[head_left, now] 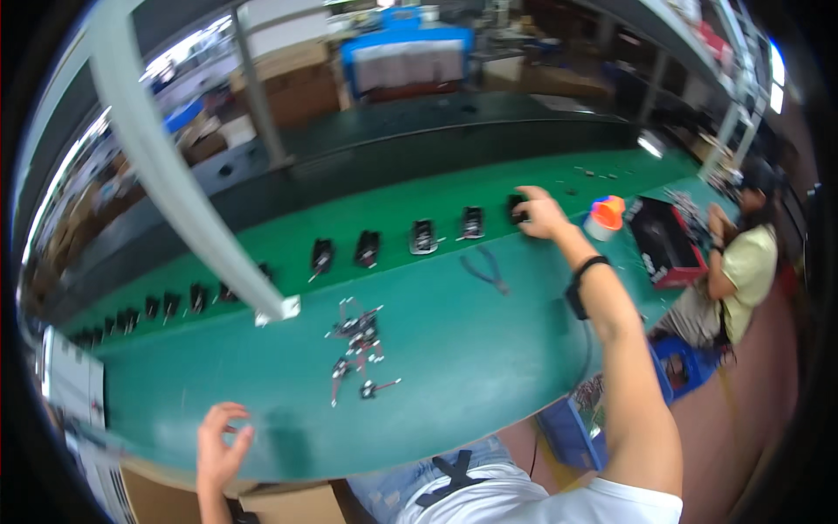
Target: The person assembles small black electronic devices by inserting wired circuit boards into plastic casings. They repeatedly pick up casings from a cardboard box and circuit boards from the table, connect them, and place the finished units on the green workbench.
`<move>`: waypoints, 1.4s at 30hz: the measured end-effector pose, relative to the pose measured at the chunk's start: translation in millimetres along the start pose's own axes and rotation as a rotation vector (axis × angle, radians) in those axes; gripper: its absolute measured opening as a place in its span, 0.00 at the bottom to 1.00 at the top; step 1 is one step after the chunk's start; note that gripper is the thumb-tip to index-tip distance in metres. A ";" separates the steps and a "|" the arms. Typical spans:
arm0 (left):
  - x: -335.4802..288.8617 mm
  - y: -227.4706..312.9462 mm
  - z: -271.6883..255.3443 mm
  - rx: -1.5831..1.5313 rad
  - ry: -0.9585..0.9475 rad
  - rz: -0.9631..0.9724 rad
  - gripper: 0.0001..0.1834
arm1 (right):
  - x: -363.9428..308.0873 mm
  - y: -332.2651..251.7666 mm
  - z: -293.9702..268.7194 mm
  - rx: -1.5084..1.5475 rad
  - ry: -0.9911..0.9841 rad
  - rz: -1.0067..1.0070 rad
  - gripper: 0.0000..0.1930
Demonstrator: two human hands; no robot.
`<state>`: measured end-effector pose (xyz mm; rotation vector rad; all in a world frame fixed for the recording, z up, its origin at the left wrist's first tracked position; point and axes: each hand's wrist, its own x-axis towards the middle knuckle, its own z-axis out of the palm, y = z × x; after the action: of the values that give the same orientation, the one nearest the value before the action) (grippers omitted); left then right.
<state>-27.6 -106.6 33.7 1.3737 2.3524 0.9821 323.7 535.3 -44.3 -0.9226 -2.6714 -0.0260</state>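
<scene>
My right hand (543, 213) reaches out to the far strip of the bench, its fingers closed on a small black housing (515, 208). To its left more such black housings stand in a row on the green strip, among them a housing (472, 222) and one with a pale rim (423, 236). My left hand (224, 443) is raised over the near left edge of the bench, thumb and fingers apart, holding nothing. Between the hands lie a loose heap of small dark parts with wires (358, 332) and blue-handled pliers (485, 270).
An orange and white tub (602, 220) and a black and red box (668, 244) stand at the right. A seated co-worker (742, 262) is beyond them. A blue bin (569, 434) sits below the bench edge; a grey post (188, 183) rises at the left.
</scene>
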 end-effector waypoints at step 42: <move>-488.5 -84.5 292.0 -0.989 1.747 -0.968 0.25 | -233.9 -617.8 -36.8 0.800 -0.425 -1.671 0.12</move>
<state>322.8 -420.9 -297.3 -1.4133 1.7685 2.7120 134.4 -98.5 -27.2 1.6458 -2.4886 0.8064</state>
